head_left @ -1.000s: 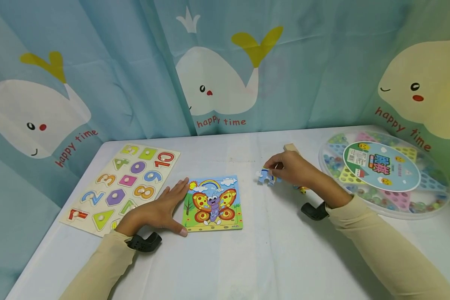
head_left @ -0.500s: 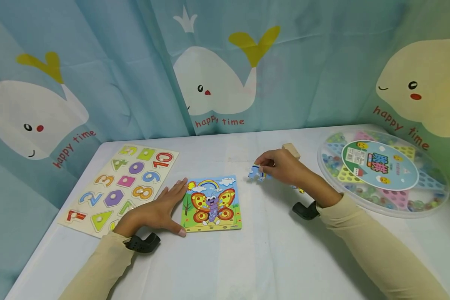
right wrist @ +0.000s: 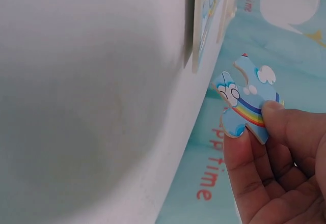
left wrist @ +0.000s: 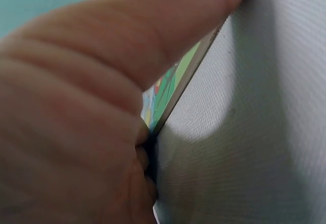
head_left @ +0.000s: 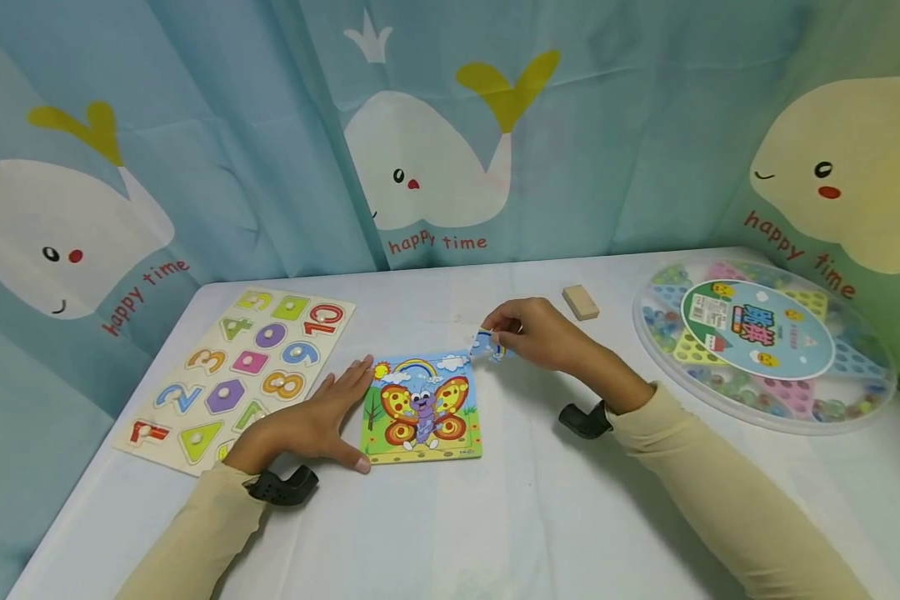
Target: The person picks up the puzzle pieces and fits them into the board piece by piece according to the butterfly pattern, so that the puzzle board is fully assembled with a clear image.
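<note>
My right hand (head_left: 536, 333) pinches a jigsaw piece (right wrist: 249, 102) between thumb and fingers; it is light blue with a rainbow stripe and white clouds. In the head view, the piece is held up close to the upper right corner of a square butterfly puzzle board (head_left: 422, 408). My left hand (head_left: 318, 421) lies along the board's left side, fingers spread toward its top left corner and thumb at its bottom left corner. Seen from the left wrist, the thumb (left wrist: 168, 25) crosses in front of the board's edge, covering much of it.
A wooden number-and-shape board (head_left: 247, 337) lies left, partly behind the left hand. Beyond the right hand sits a small wooden block (head_left: 581, 302). A large round game box with marbles (head_left: 757, 325) rests at the right. A whale-print curtain (head_left: 607, 167) hangs behind the white table (head_left: 487, 533).
My right hand has moved left with the jigsaw piece, toward the butterfly board. The wooden block has come fully into view, and the coloured bit under the wrist is now hidden. The left hand stays put.
</note>
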A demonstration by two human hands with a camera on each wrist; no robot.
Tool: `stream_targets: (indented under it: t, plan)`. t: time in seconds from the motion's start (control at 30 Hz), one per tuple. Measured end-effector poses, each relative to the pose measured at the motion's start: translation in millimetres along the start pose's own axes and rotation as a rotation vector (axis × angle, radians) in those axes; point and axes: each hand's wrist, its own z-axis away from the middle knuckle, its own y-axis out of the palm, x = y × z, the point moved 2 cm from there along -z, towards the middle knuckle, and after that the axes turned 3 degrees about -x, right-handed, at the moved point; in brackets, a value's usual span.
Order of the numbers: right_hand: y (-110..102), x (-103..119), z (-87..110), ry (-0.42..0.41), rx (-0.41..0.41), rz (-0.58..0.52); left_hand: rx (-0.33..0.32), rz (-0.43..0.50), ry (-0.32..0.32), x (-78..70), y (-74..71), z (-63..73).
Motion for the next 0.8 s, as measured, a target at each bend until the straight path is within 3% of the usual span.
stream_targets:
  t: [0.37,0.6,0.8]
  plan:
    - [17.2,17.8,-11.7,-0.041,0.025,-0.029,0.01,0.003,-0.008,0.2,-0.2,0.7]
    - [29.6,25.5,-22.4,-0.005,0.109,-0.039,0.011,0.015,-0.011,-0.2,-0.4,-0.2]
    - [37.4,28.9,-28.2,-0.005,0.118,-0.04,0.012,0.009,-0.004,1.2,0.0,-1.1]
